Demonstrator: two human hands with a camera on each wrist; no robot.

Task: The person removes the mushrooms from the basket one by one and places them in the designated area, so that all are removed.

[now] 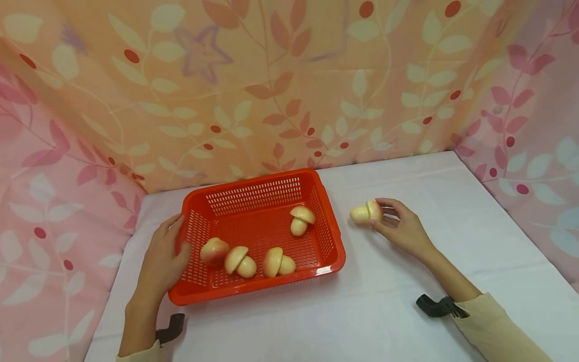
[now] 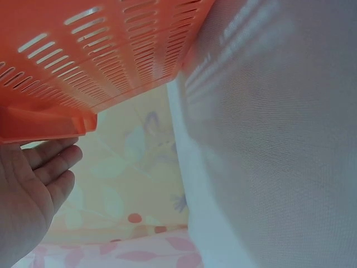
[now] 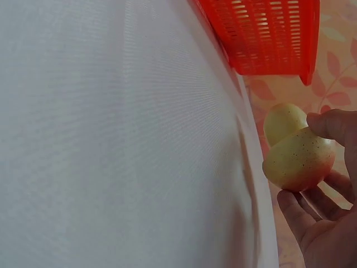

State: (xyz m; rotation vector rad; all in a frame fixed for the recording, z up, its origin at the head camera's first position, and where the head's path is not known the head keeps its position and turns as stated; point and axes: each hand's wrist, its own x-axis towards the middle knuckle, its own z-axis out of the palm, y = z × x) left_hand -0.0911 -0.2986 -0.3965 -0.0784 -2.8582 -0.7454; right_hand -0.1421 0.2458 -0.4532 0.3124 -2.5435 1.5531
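Nearest the viewer, the beige sleeves (image 1: 499,327) ended at wrists bearing black mounts (image 1: 435,305). The left hand (image 1: 162,256) straddled the left side of the red basket (image 1: 255,289), its thumb over the rim and its fingers, only slightly bent, along the outer side; how firmly it gripped could not be told.

Along the near side of the basket lay three toy mushrooms: the right one (image 1: 278,262) and the middle one (image 1: 239,261), both on their sides, and the left one (image 1: 214,252), of which mostly the rounded cap showed. A fourth mushroom (image 1: 301,221) lay farther back, by the right wall.

Just beyond the basket's right side, the right hand (image 1: 402,229) pinched a fifth mushroom (image 1: 367,213) by its cap between thumb and partly spread fingers, the stem pointing toward the basket. The right wrist view suggested it was clear of the white cloth (image 1: 389,311).

The step in hand seemed to be moving that mushroom, though its direction could not be told. If bound for the basket, it called for passing over the right rim and releasing into bare floor. A floral curtain (image 1: 316,75) stood behind.
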